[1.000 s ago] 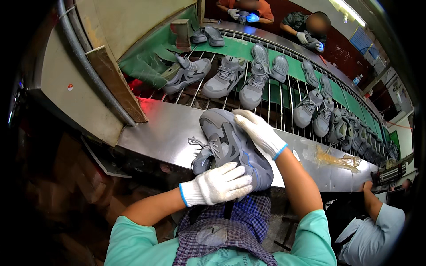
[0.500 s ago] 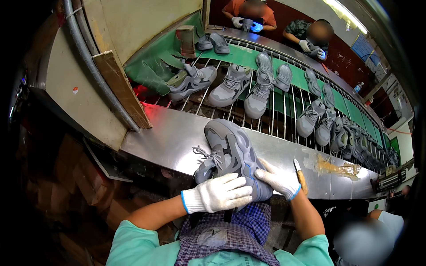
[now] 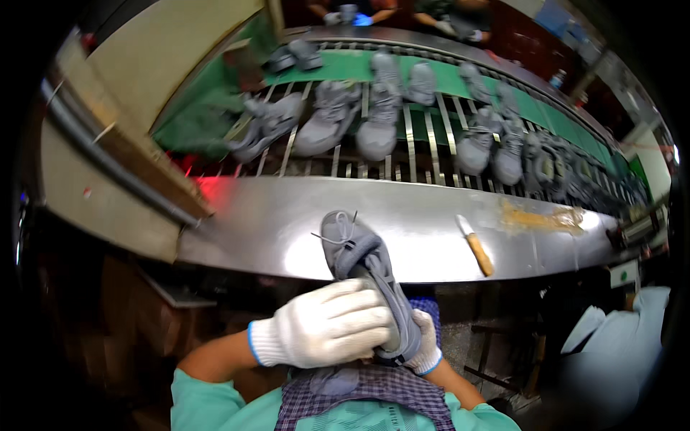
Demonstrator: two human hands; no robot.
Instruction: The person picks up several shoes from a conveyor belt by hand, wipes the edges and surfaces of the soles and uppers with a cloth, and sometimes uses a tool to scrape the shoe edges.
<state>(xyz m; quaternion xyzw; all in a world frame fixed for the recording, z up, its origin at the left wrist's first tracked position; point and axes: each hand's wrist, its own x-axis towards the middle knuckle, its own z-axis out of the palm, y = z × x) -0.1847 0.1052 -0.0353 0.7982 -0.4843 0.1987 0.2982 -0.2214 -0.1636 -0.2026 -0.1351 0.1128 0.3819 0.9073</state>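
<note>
A grey lace-up sneaker (image 3: 346, 248) is held close to my apron, its toe pointing away over the metal ledge and its opening and tongue turned up. My left hand (image 3: 330, 325), in a white knit glove with a blue cuff edge, wraps over the left side of its collar and heel. From the right, my right hand (image 3: 427, 343), gloved the same way, grips the heel; most of its fingers are hidden behind the shoe. A knife (image 3: 475, 246) with a wooden handle lies on the ledge, right of the shoe.
Beyond the metal ledge (image 3: 266, 223) runs a rod conveyor with a green belt (image 3: 352, 66), carrying several grey sneakers (image 3: 379, 133). A wall panel with a pipe (image 3: 122, 169) stands at left. Two people work across the conveyor; another person (image 3: 611, 359) is at lower right.
The sneaker has been turned from lying on its side to opening-up and drawn nearer to me. My right hand has moved down to the heel. The view has shifted.
</note>
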